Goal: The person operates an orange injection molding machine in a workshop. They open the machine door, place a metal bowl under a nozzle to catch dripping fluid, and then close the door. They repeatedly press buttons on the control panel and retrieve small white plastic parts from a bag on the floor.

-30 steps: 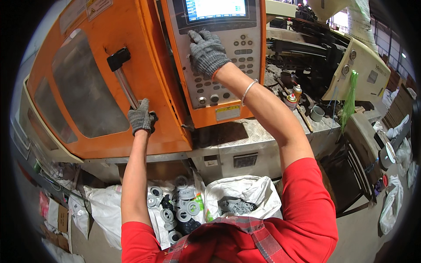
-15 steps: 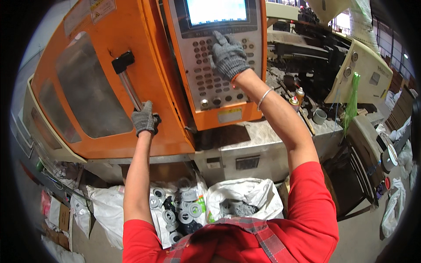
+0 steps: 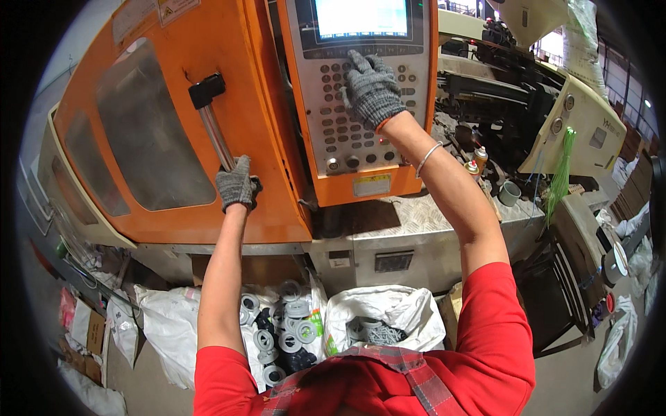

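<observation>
My gloved left hand [image 3: 237,182] is closed around the lower end of a steel bar handle [image 3: 214,128] with a black upper bracket, on the orange machine door [image 3: 258,125]. On the control panel [image 3: 326,139], my gloved right hand [image 3: 371,89] rests its forefinger at the key row just under the lit screen [image 3: 361,17]; its fingers are apart and hold nothing, and it hides some buttons. The door's cloudy window [image 3: 149,125] lies left of my left hand.
Spray cans [image 3: 479,161], a grey cup [image 3: 508,194] and green strands [image 3: 558,180] sit or hang at the machine's right. White sacks [image 3: 166,326] with grey ring parts [image 3: 305,331] lie below. A dark chair-like frame [image 3: 548,298] stands at lower right.
My right hand has moved rightward along the panel, from its left edge to the middle keys. My left hand stays on the handle. The view has shifted slightly, with the machine now further right.
</observation>
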Demonstrator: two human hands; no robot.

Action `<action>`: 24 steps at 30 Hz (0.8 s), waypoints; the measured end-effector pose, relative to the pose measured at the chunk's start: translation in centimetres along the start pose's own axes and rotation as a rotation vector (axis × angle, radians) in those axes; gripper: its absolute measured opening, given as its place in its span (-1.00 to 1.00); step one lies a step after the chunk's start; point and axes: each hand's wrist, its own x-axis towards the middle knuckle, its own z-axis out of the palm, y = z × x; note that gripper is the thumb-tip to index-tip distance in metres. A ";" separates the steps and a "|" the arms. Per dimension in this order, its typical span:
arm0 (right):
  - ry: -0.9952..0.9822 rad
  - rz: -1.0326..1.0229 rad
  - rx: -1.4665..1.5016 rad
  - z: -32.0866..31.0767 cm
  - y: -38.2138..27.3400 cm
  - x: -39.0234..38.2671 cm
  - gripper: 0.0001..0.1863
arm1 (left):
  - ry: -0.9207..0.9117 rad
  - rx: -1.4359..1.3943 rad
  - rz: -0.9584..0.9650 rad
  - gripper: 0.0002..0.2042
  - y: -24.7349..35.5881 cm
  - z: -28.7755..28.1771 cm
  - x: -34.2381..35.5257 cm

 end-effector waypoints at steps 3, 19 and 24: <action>0.068 -0.060 0.025 0.4 -0.3 -0.3 -0.63 | -0.020 -0.069 0.014 -0.80 -1.1 -0.4 0.7; 0.164 -0.043 0.217 -1.3 -1.2 -2.8 -0.67 | -0.001 -0.044 -0.036 -0.79 -1.2 -0.2 0.6; 0.163 -0.116 0.465 -2.7 -3.3 -4.4 -0.61 | -0.036 -0.071 -0.006 -0.74 -1.4 -0.3 0.5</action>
